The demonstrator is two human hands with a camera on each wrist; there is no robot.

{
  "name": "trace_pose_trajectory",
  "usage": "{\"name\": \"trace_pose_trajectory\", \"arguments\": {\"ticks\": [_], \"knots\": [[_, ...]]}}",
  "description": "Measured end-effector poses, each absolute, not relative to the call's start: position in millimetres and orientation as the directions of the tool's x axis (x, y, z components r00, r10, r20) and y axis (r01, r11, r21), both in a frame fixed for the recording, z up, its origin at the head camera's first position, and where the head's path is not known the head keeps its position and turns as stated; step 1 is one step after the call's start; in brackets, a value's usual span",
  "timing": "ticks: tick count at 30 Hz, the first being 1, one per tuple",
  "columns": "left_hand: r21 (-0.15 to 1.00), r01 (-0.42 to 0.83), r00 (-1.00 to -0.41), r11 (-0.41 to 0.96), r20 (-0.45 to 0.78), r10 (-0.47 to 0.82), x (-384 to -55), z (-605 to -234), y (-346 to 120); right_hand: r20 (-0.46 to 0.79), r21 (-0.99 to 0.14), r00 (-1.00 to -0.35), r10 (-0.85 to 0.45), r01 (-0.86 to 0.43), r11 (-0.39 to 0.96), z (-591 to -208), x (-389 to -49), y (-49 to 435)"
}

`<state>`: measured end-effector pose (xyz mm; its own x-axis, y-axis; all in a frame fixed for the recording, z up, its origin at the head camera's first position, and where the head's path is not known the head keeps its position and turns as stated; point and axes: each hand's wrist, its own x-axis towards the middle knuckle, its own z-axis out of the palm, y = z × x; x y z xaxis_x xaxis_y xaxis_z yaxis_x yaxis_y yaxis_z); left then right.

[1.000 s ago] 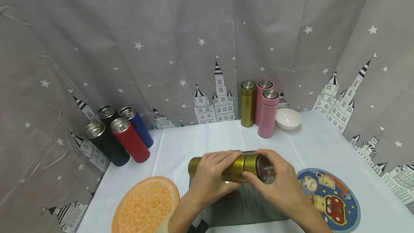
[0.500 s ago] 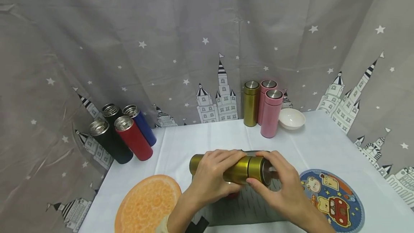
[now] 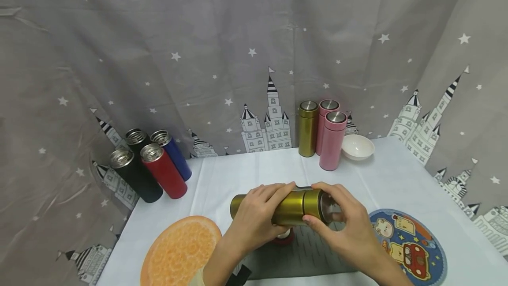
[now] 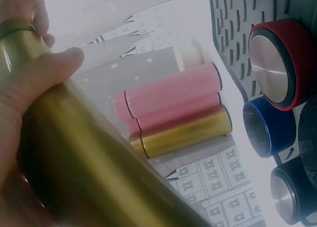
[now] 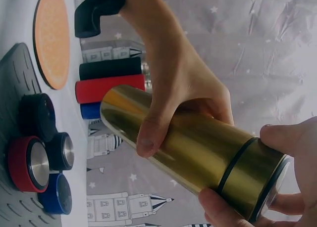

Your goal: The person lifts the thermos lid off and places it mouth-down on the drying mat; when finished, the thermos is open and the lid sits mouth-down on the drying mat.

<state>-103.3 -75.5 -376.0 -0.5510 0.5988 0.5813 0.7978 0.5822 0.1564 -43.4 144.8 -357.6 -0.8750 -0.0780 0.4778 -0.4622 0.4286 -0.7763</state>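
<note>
A gold thermos bottle (image 3: pixel 291 211) lies nearly level in the air above the grey mat (image 3: pixel 301 261). My left hand (image 3: pixel 255 217) wraps round its body, thumb on the near side in the right wrist view. At the other end, my right hand (image 3: pixel 345 228) pinches the gold lid (image 5: pixel 257 175) between thumb and fingers. A dark seam separates lid from body; the lid sits on the bottle. Below, on the mat, stand loose lids: a red lid (image 5: pixel 22 162), a blue lid (image 5: pixel 55 193) and two dark lids, one black lid (image 5: pixel 37 115) among them.
Lidless black, red (image 3: pixel 163 171) and blue bottles stand at the back left. A lidded gold bottle (image 3: pixel 308 129), two pink bottles (image 3: pixel 332 142) and a white bowl (image 3: pixel 358 147) stand at the back right. An orange round mat (image 3: pixel 180 250) and a blue cartoon mat (image 3: pixel 409 246) flank the hands.
The head view has shifted slightly. Both hands keep hold of the gold bottle, and the right hand's fingers have moved a little on the lid.
</note>
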Motion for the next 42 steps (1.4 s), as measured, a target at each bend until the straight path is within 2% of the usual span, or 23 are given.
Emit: {"name": "trace_pose_trajectory", "arguments": {"ticks": [4,10,14,18,21,24,26,29,33,36,39,42], "knots": [[0.174,0.804,-0.556,0.569,0.558,0.616,-101.7,-375.5,-79.9,0.486,-0.791,-0.864,-0.133,-0.499,0.354,-357.1,-41.1,146.1],[0.218,0.828,-0.548,0.517,0.51,0.663,-96.7,-363.7,-81.3,0.581,-0.717,-0.787,-0.208,-0.616,0.326,-355.4,-31.4,149.3],[0.371,0.833,-0.548,0.411,0.443,0.71,-97.3,-357.6,-88.0,0.656,-0.585,-0.682,-0.324,-0.73,0.353,-349.9,-22.6,149.8],[0.493,0.797,-0.561,0.349,0.389,0.731,-96.5,-359.3,-98.2,0.646,-0.497,-0.602,-0.469,-0.798,0.34,-343.4,-20.4,149.2],[0.486,0.804,-0.555,0.342,0.41,0.724,-95.0,-361.7,-100.9,0.621,-0.503,-0.597,-0.507,-0.8,0.325,-341.9,-21.6,149.5],[0.447,0.82,-0.552,0.357,0.45,0.702,-93.5,-362.6,-99.2,0.661,-0.506,-0.58,-0.475,-0.813,0.289,-342.9,-24.0,149.5],[0.4,0.83,-0.551,0.389,0.482,0.681,-92.0,-362.6,-97.1,0.682,-0.512,-0.593,-0.429,-0.805,0.299,-343.3,-25.8,148.8],[0.307,0.836,-0.548,0.455,0.527,0.65,-90.2,-364.3,-94.1,0.651,-0.564,-0.676,-0.346,-0.735,0.375,-342.9,-28.1,147.1],[0.224,0.828,-0.539,0.513,0.57,0.62,-90.6,-368.6,-90.2,0.467,-0.692,-0.849,-0.247,-0.524,0.497,-340.9,-29.8,144.9],[0.183,0.826,-0.525,0.533,0.596,0.608,-92.1,-372.7,-88.2,0.3,-0.759,-0.936,-0.184,-0.351,0.548,-338.1,-31.1,143.4],[0.144,0.831,-0.5,0.537,0.616,0.609,-93.2,-376.8,-87.3,0.18,-0.79,-0.974,-0.136,-0.226,0.57,-335.6,-32.5,142.2],[0.142,0.834,-0.497,0.534,0.615,0.613,-94.0,-378.1,-86.9,0.159,-0.79,-0.98,-0.118,-0.198,0.58,-335.0,-32.9,142.3]]}}
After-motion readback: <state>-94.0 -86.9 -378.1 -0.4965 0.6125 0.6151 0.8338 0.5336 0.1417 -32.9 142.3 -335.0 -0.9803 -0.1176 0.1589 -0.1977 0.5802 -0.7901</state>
